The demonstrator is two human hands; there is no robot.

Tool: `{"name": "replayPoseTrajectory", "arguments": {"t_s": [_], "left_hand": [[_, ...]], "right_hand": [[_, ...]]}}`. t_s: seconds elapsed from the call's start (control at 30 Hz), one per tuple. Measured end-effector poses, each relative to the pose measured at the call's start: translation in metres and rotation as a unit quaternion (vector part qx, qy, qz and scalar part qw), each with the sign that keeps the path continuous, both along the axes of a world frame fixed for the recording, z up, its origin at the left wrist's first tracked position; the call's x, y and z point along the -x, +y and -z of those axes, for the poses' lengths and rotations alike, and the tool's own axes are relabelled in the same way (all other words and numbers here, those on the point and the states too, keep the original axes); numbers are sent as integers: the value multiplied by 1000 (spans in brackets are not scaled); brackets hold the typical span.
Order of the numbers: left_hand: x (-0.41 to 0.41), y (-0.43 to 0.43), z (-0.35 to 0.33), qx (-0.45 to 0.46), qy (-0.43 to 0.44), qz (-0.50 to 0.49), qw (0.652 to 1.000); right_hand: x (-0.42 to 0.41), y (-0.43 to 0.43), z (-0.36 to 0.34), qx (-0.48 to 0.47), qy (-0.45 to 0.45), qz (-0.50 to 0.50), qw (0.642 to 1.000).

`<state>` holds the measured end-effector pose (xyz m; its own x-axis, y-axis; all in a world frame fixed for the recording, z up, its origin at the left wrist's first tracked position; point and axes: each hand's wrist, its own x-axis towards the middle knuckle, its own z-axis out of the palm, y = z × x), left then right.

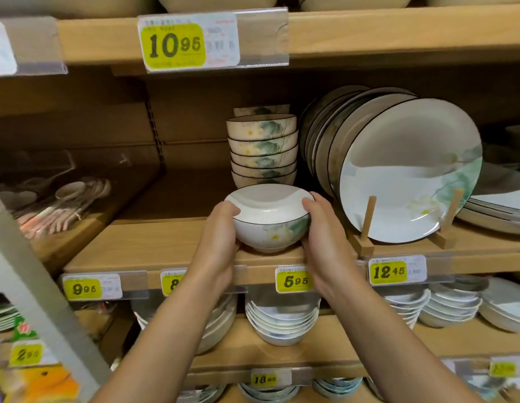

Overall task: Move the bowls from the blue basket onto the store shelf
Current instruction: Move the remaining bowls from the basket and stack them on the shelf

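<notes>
- At the front edge of the shelf, clamped between both palms: bowl, upright, mouth up. Foot at or on the board; can't resolve contact.
- Left hand cupping the left wall, thumb hooked over the rim. Right hand mirroring on the right wall, thumb over the rim too. Other fingers curled round the far side, mostly hidden.
- Symmetric grip, bowl centred, neither hand nearer.
- Key relation: stack of matching bowls straight behind, toward the shelf back, its top rim well above the held rim.
- Judging from that: to nest on top, lift first, then push straight away from the body; otherwise just release in front of the stack.
- Tight on the right: leaning plates and wooden stand peg near the right knuckles, a probable snag when letting go.
- Price tag on the shelf lip directly below, part-covered by the right wrist.
- Blue basket out of view.
</notes>
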<state>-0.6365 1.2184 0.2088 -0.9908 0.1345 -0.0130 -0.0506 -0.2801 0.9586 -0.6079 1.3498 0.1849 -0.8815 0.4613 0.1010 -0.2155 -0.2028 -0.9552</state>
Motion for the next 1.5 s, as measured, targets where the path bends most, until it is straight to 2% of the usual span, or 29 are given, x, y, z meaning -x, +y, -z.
{"name": "replayPoseTrajectory", "arguments": {"t_s": [0.1, 0.23, 0.33, 0.4, 0.47, 0.8, 1.03, 1.17, 1.33, 1.43, 1.5], "left_hand": [[16, -7, -7, -7, -29, 34, 999], [22, -11, -5, -11, -35, 34, 999], [9, -8, 13, -7, 34, -28, 999], [2, -3, 21, 6, 81, -27, 996], [2, 2, 21, 13, 92, -29, 995], [5, 1, 16, 22, 92, -40, 995], [-6, -7, 7, -16, 34, -28, 999], [-32, -32, 13, -5, 38, -106, 994], [-84, -80, 17, -20, 74, -153, 985], [-114, -118, 18, -37, 80, -160, 983], [-132, -149, 23, -35, 70, -166, 983]], "right_hand": [[3, 2, -2, -51, 12, 46, 998], [12, 3, -8, -80, 3, 38, 996], [10, 4, -4, -95, -3, 51, 994], [9, 5, -2, -104, -5, 63, 993], [9, 4, -1, -99, -6, 67, 993], [6, 1, -5, -135, 1, 40, 990], [-11, 0, -6, -185, 8, 6, 983], [-41, -4, 0, -204, 48, 26, 977], [-87, -28, 3, -198, 166, 42, 965], [-104, -54, -1, -177, 230, -1, 957], [-112, -84, 1, -164, 240, -42, 956]]}}
